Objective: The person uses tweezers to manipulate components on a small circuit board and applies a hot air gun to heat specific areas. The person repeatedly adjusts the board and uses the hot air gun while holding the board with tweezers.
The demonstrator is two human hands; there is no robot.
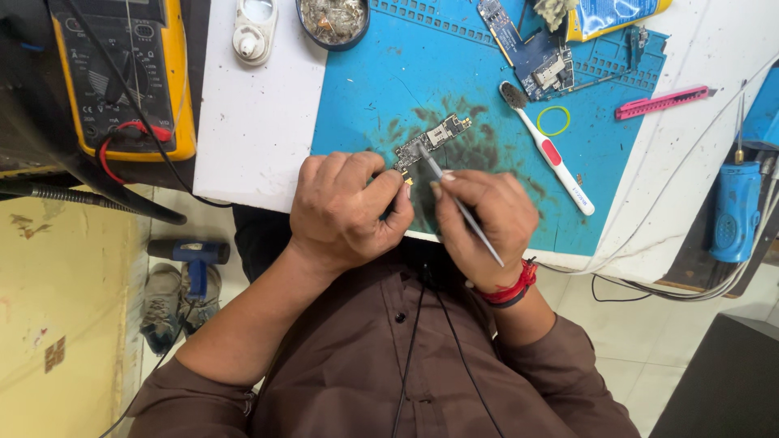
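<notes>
Left hand (345, 212) curled over, thumb and fingers pinched shut on near end of small narrow green phone circuit board (432, 139); right hand (480, 223) closed pen-style round thin grey metal probe tool (458, 205), tip angled up-left onto board just beside left thumb. Board lying flat on blue silicone repair mat (487, 178), long axis running diagonally from grip up and right, far end free and pointing away from body. Both hands touching or nearly touching at board's near end; left hand nearer, actually on it. Dark smudged patch of mat under and round board. Open mat beyond far end and to the right up to white toothbrush with red grip (548, 150) and yellow-green rubber ring (553, 121), both near but apart from board. Near mat edge right under wrists, little room toward body. Farther off: second blue circuit board (531, 53) at top, round tin of solder scraps (333, 20), pink utility knife (661, 102), yellow multimeter (122, 73) at left, white tabletop (256, 122).
</notes>
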